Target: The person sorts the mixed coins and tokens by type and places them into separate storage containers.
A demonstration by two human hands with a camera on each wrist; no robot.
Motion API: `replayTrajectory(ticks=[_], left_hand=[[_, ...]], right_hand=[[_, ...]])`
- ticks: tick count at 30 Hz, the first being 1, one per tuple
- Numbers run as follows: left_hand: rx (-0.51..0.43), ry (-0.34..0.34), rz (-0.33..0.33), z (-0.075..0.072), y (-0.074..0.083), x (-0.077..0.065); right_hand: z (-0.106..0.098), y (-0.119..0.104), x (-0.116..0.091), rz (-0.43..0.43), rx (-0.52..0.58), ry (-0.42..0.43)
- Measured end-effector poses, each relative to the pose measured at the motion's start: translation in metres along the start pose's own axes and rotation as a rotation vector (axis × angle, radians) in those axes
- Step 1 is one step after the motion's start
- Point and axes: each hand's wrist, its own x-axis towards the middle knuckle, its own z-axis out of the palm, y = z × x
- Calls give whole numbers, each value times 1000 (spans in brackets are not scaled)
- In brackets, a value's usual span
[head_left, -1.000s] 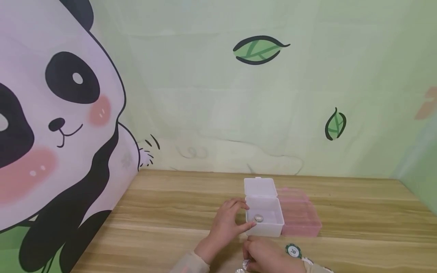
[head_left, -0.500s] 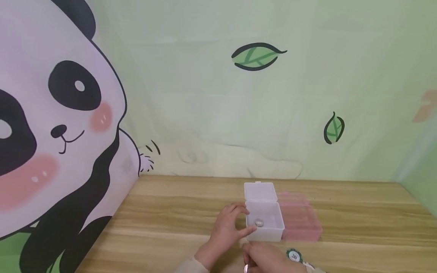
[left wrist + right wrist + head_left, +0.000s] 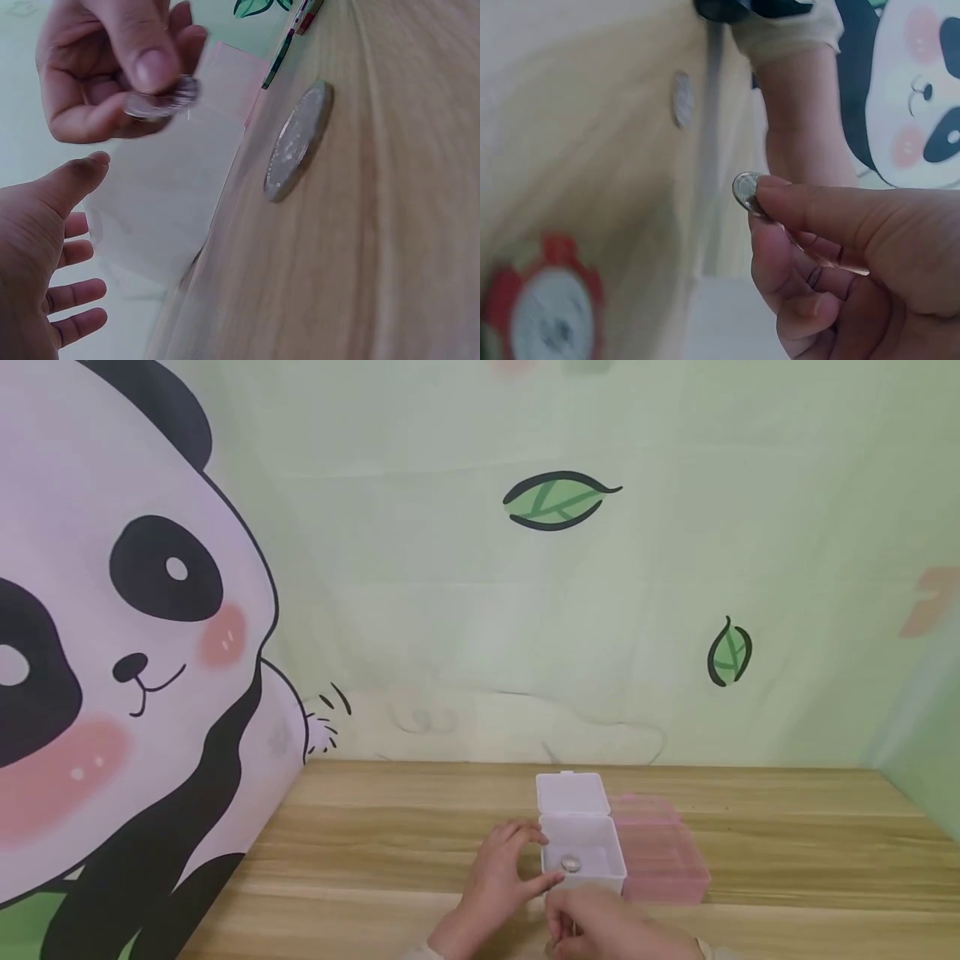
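In the head view a small white plastic box [image 3: 583, 852] stands with its lid up and a silver coin [image 3: 571, 863] inside. My left hand [image 3: 495, 877] is at the box's left side, thumb by the front corner and fingers by the left wall. Its fingers look relaxed in the left wrist view. My right hand [image 3: 600, 922] is just in front of the box. Between thumb and index finger it pinches another coin [image 3: 746, 189], clear in the right wrist view. A further coin [image 3: 298, 142] lies on the wooden table beneath the hands.
Against the white box's right side stands a translucent pink box [image 3: 663, 860]. A red-and-white poker chip [image 3: 555, 315] lies on the table [image 3: 375, 852], and chip edges [image 3: 279, 60] show in the left wrist view. Behind rises a green cloth backdrop [image 3: 420, 610] with a printed panda.
The head view has tilted up, shifting the scene down. My right hand has come up from the table with the coin, closer to the white box. The left hand stays beside the box.
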Motion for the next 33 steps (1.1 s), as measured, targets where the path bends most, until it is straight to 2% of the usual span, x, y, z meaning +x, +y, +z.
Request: replayTrajectory(ticks=[2, 6, 8, 16, 23, 28, 33], left_hand=[[3, -3, -2, 0, 0, 0], [3, -4, -7, 1, -1, -1], [-1, -3, -6, 1, -1, -1], [-15, -17, -11, -1, 1, -1], [-12, -17, -2, 0, 0, 0], [-33, -26, -14, -1, -1, 1], [-22, -2, 2, -1, -1, 0]], right_hand=[[-7, 2, -1, -22, 13, 24], [-19, 8, 2, -62, -41, 78], [-23, 9, 4, -49, -49, 89], [-37, 9, 7, 20, 51, 75], [-49, 12, 11, 82, 187, 37], [-55, 16, 10, 100, 133, 63], [-56, 22, 15, 109, 118, 99]])
